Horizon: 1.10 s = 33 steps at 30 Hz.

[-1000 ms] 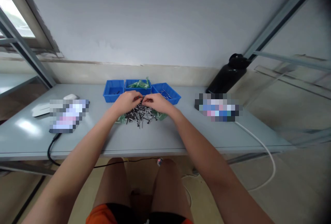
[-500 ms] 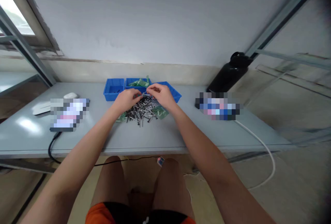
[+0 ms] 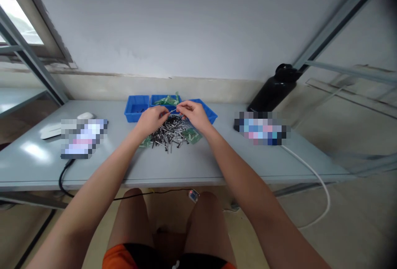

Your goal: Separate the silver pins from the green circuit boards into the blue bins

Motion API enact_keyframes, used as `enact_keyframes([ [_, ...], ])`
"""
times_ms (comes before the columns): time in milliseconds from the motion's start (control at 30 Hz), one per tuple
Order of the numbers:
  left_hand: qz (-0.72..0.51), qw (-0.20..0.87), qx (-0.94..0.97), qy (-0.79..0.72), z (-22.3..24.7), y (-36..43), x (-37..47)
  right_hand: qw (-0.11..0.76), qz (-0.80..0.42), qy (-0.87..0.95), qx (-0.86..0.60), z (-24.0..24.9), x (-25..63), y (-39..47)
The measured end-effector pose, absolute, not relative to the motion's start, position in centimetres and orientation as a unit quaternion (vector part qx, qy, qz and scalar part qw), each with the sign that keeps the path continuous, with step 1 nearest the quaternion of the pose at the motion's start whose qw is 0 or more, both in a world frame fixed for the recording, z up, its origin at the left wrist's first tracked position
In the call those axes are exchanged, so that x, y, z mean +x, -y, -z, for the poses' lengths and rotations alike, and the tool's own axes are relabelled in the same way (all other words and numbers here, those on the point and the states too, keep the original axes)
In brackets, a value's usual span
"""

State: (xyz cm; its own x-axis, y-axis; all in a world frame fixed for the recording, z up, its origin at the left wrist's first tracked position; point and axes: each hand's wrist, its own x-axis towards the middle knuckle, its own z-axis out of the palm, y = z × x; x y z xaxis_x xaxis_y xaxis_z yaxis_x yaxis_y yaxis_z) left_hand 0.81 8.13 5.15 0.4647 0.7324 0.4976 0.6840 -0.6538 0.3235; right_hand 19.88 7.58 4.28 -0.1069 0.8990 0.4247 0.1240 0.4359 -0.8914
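A thin metal screw (image 3: pixel 173 111) spans the small gap between my two hands, above a pile of loose screws (image 3: pixel 170 133) on the grey table. My left hand (image 3: pixel 153 119) pinches one end of it. The other end is between the fingertips of my right hand (image 3: pixel 192 114). Behind my hands stand a left blue bin (image 3: pixel 133 116) with a few dark pieces inside, a middle blue bin holding green plastic bags (image 3: pixel 167 100), and a right blue bin (image 3: pixel 211 116), partly covered by my right hand. Another green bag (image 3: pixel 192 135) lies at the pile's right edge.
On the left of the table (image 3: pixel 173 171) are a phone (image 3: pixel 83 138) with a black cable and a white case (image 3: pixel 86 116). At the right, a black bottle (image 3: pixel 273 91) stands behind a second phone (image 3: pixel 260 130) with a white cable.
The thin screw between my fingertips now shows more clearly, and my right fingers have shifted slightly. Both arms are almost where they were.
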Motion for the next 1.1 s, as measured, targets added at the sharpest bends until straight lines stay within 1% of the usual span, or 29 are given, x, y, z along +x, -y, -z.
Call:
enact_keyframes([
  [133,-0.331,0.037,0.847,-0.415,-5.31,-8.03,0.79,0.532,-0.352,0.657,-0.402,-4.19,20.01,-7.69],
  [267,-0.366,0.022,0.832,-0.416,-5.74,-7.78,0.82,0.487,-0.327,0.681,-0.438,-4.01,20.17,-7.85],
  [467,-0.377,0.005,0.834,-0.403,-5.74,-7.71,0.84,0.406,-0.213,0.757,-0.465,-4.13,20.08,-7.39],
  [600,-0.378,0.01,0.834,-0.402,-5.76,-7.57,0.94,0.377,-0.149,0.782,-0.474,-4.23,20.08,-7.21],
  [867,-0.369,0.03,0.837,-0.404,-5.76,-7.57,0.95,0.387,-0.126,0.774,-0.485,-4.49,20.14,-7.24],
  [1100,-0.365,0.033,0.832,-0.416,-5.73,-7.56,0.94,0.445,-0.153,0.745,-0.474,-4.68,20.17,-7.28],
])
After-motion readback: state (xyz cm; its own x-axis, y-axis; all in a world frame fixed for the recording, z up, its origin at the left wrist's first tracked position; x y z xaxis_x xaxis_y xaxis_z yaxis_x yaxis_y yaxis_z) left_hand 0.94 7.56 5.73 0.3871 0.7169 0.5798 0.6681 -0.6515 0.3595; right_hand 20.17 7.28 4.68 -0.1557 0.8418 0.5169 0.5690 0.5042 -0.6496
